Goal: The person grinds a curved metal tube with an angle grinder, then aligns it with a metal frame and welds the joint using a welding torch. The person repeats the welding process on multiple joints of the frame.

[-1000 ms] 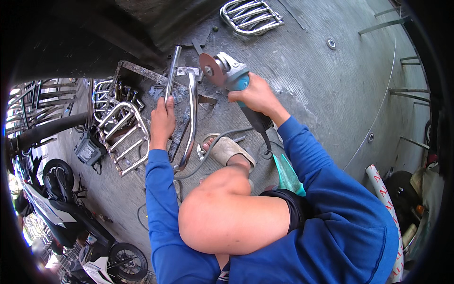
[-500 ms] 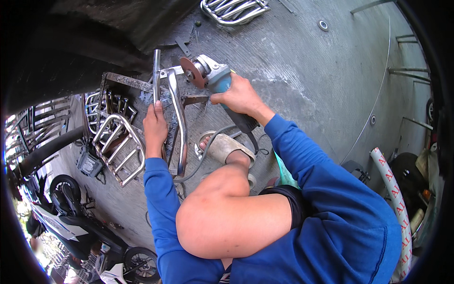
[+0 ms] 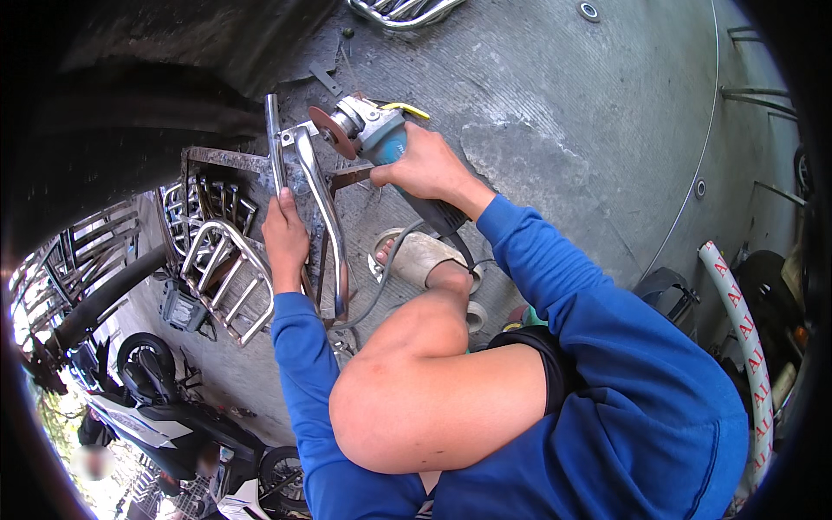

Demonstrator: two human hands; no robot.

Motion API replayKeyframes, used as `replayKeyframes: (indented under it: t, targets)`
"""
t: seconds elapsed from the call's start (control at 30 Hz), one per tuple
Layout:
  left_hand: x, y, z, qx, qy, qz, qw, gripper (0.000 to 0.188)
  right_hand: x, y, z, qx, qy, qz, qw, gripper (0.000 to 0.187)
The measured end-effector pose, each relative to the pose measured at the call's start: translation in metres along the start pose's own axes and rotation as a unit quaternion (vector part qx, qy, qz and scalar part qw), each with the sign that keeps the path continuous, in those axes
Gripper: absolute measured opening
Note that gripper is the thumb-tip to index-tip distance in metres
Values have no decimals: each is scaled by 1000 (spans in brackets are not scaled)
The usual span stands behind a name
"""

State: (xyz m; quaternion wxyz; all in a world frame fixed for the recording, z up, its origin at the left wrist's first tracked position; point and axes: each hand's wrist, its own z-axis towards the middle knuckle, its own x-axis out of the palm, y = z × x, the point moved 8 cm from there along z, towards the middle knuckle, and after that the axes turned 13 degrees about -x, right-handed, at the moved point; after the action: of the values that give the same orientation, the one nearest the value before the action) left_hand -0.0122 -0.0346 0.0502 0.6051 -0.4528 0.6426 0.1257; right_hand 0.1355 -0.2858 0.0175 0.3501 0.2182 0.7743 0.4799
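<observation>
My right hand is wrapped round the blue body of an angle grinder. Its thin reddish-brown disc faces left, close to a flat tab on a bent chrome tube frame; whether disc and metal touch I cannot tell. A yellow handle or lever shows beside the grinder's head. My left hand grips the frame's left-hand tube, fingers closed round it. Under the frame is a rusty metal stand. The grinder's grey cord runs down past my sandalled foot.
Welded chrome racks and short tube pieces lie left of the stand. A white and black motorcycle stands lower left. Another chrome rack and a metal ring lie on the concrete floor ahead. A wrapped white tube leans at right.
The whole view has shifted slightly. The grinder has turned a little, bringing its yellow part into sight, and its disc is still close to the frame. Both hands keep their hold.
</observation>
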Motion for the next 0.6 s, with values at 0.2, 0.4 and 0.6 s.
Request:
replayKeyframes:
  t: [0.2, 0.4, 0.6]
  targets:
    - [2, 4, 1, -3, -1, -11, 1000, 56, -1, 3, 3, -15, -1, -15, 1000, 81]
    - [0, 3, 2, -4, -4, -7, 1000, 57, 2, 5, 3, -2, -3, -3, 1000, 84]
    - [2, 4, 3, -4, 3, -1, 1000, 57, 10, -2, 8, 15, -1, -2, 1000, 79]
